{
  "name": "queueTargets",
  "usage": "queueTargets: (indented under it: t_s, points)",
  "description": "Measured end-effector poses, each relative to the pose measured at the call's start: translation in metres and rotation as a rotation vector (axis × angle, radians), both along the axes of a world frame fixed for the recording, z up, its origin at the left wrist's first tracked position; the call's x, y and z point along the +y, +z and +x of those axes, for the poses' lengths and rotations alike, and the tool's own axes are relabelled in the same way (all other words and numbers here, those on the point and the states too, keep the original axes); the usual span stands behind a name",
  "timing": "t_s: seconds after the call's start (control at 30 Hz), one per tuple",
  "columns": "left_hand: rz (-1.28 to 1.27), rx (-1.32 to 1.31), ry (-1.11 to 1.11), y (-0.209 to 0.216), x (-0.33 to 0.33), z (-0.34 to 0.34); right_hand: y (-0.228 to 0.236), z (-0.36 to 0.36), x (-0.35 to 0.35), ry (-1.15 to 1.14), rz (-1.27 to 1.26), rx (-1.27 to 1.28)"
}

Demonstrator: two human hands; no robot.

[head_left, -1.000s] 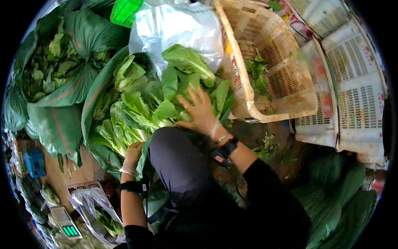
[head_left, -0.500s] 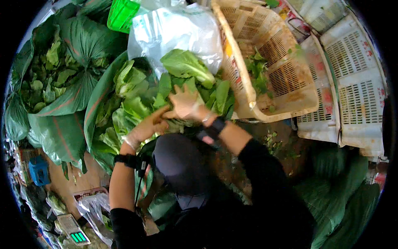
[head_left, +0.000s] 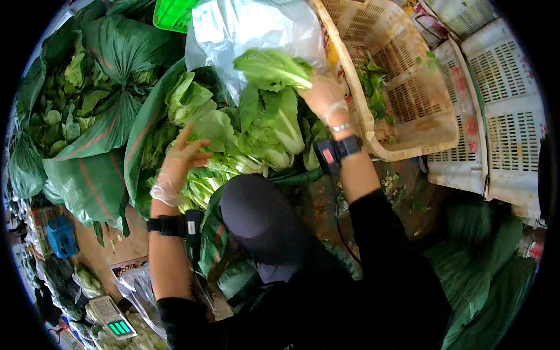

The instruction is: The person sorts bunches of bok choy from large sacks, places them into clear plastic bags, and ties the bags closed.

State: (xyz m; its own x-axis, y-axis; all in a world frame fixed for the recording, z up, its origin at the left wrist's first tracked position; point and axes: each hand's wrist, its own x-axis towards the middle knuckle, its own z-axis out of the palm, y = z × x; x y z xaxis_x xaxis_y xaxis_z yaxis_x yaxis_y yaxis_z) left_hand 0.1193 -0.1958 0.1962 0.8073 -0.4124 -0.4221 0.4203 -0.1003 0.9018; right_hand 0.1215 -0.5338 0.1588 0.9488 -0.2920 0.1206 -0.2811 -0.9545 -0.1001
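Nearest, low on the left, a scale (head_left: 114, 318) with a lit green readout sits beside bagged greens (head_left: 140, 289), and a blue stool (head_left: 60, 236) stands further left. Above these the left hand (head_left: 178, 166), in a thin clear glove, lies with fingers spread on the near-left side of the cabbage pile (head_left: 233, 140), touching the leaves but gripping none, as far as can be seen. The pile sits in an open green sack (head_left: 140, 131) and looks well filled, so most of the sorting seems still to be done. Further off, the right hand (head_left: 324, 96), also gloved, is closed round the base of one cabbage (head_left: 271, 67), held up above the far side of the pile, just beside the near rim of the tan basket (head_left: 408, 76). That basket holds only a few loose leaves (head_left: 373, 87), so little appears to have gone into it. White crates (head_left: 496, 99) lie to its right. Far left, another sack (head_left: 76, 99) of greens stands open and untouched; a clear plastic sheet (head_left: 245, 29) lies beyond the pile.
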Motion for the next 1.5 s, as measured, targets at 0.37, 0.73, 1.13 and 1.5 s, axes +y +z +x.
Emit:
queueTargets:
  t_s: [0.37,0.73,1.13,1.5]
  points:
    - [0.818,-0.47,-0.927,0.101,-0.091,-0.023,-0.037,-0.103,0.041,-0.253,0.79,-0.169]
    - [-0.624,0.458,0.274,-0.011,-0.185,-0.14,-0.032,-0.087,0.043,0.042,0.85,0.135]
    - [0.232,0.476,0.692,-0.142,-0.264,-0.114,-0.051,-0.072,-0.014,-0.043,1.52,-0.042]
    - [-0.1,0.64,0.882,-0.062,-0.22,-0.095,-0.039,-0.083,-0.01,0.159,1.545,-0.061]
